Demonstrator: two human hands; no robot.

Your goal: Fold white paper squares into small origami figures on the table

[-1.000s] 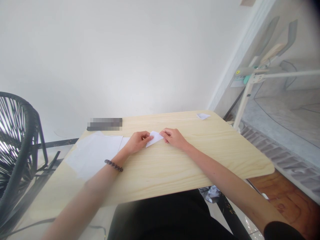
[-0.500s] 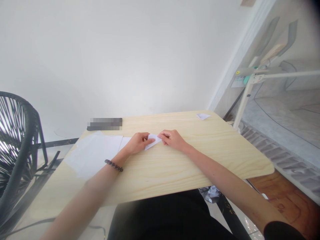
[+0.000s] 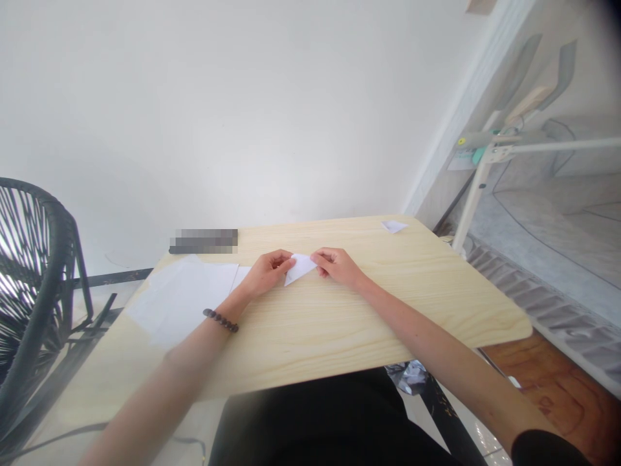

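Observation:
Between my two hands is a small folded piece of white paper (image 3: 301,266), roughly triangular, with a point toward me. My left hand (image 3: 268,273), a dark beaded bracelet (image 3: 221,320) at its wrist, pinches the paper's left corner between thumb and fingers. At the right corner my right hand (image 3: 337,265) grips it, thumb and forefinger pressed together. Some fingertips are hidden behind the paper and the curled fingers. Both hands are just above or on the wooden table (image 3: 310,343); I cannot tell which.
White paper sheets (image 3: 179,298) lie on the table's left side. Behind them sits a dark, blurred-out object (image 3: 204,241). A small folded white paper (image 3: 394,226) rests at the far right. A dark woven chair (image 3: 43,278) stands to the left, and a white wall (image 3: 291,116) rises behind.
Both hands have risen slightly away from me. My left thumb has shifted up from the paper's middle to its upper left corner, so more of the paper's face shows.

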